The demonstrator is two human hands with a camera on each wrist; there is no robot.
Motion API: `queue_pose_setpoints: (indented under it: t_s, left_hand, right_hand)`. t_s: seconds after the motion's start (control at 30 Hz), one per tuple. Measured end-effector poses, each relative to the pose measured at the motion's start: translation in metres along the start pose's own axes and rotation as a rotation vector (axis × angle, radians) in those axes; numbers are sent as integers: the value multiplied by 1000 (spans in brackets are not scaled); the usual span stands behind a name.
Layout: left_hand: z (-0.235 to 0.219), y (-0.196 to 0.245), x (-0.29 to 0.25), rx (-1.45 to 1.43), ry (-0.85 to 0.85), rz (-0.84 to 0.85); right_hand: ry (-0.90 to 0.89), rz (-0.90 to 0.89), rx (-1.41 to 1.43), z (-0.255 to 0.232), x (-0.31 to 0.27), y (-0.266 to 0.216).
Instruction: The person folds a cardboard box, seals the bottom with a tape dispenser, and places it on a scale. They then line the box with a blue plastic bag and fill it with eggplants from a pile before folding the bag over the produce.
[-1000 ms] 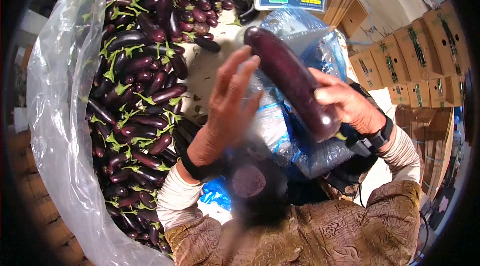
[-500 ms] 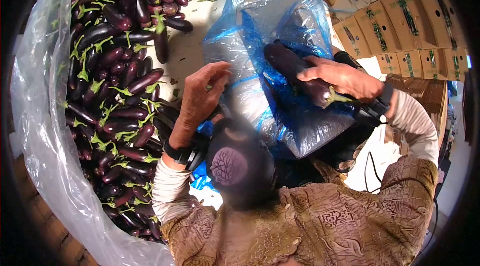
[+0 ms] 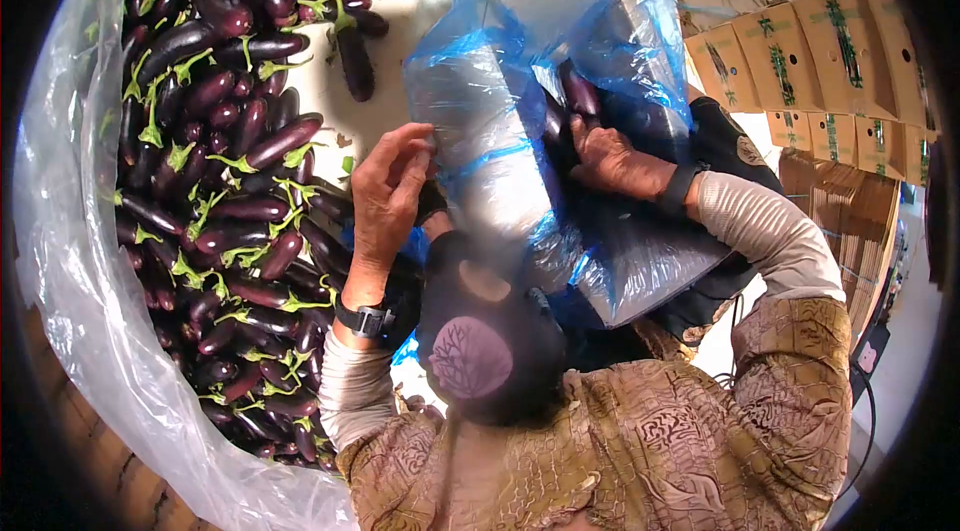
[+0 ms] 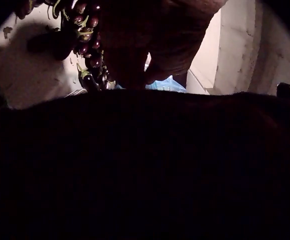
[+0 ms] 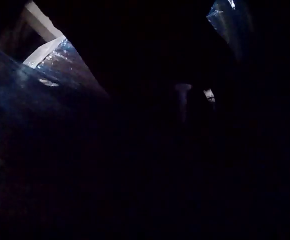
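Note:
In the head view, the left hand (image 3: 388, 193) is held up with loosely bent fingers and nothing in it, between the eggplant pile (image 3: 240, 221) and a blue-plastic-lined box (image 3: 490, 131). Inside the box, the right hand (image 3: 615, 163) has a finger stretched to the near end of a dark eggplant (image 3: 580, 94); its other fingers are partly hidden. Another dark eggplant (image 3: 556, 121) lies beside it. In the left wrist view, the left hand (image 4: 170, 40) shows dark above small eggplants (image 4: 92, 57). The right wrist view is mostly black, with some plastic (image 5: 67, 60) showing.
Clear plastic sheeting (image 3: 80, 201) borders the pile on the left. One eggplant (image 3: 355, 61) lies at the pile's edge on the white surface (image 3: 400, 21). Cardboard boxes (image 3: 840, 51) stand at the right, above stacked flat cardboard (image 3: 835, 221).
The right hand has moved left and down into the box, and the large eggplant is no longer raised in its grip. The left hand drew back earlier and now stays beside the box.

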State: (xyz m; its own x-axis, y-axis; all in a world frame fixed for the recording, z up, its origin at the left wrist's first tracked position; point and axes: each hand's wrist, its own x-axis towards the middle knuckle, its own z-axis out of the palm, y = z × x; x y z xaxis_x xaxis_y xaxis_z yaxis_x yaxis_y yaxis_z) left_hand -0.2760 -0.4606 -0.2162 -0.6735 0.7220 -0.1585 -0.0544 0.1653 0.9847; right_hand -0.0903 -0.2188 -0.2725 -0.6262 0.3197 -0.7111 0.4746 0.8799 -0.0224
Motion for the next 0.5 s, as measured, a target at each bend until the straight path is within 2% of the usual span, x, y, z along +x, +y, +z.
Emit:
queue_pose_setpoints:
  t_s: [0.07, 0.1, 0.17, 0.23, 0.3, 0.33, 0.5]
  left_hand:
    - [-3, -14, -6, 6, -7, -11]
    - [-5, -22, -8, 13, -19, -14]
    - [0, -34, -14, -29, 0, -1]
    - [6, -41, -21, -118, 89, -54]
    - [4, -53, -27, -1, 61, -73]
    - [3, -60, -31, -14, 37, -96]
    - [4, -81, -45, 38, 72, -135]
  right_hand:
    - [-122, 3, 65, 4, 6, 9]
    - [-123, -5, 59, 3, 6, 4]
    - [227, 27, 1, 4, 5, -6]
    - [260, 26, -4, 5, 20, -10]
    - [408, 53, -136, 10, 43, -20]
    - [413, 19, -135, 13, 52, -24]
    - [453, 136, 131, 27, 62, 13]
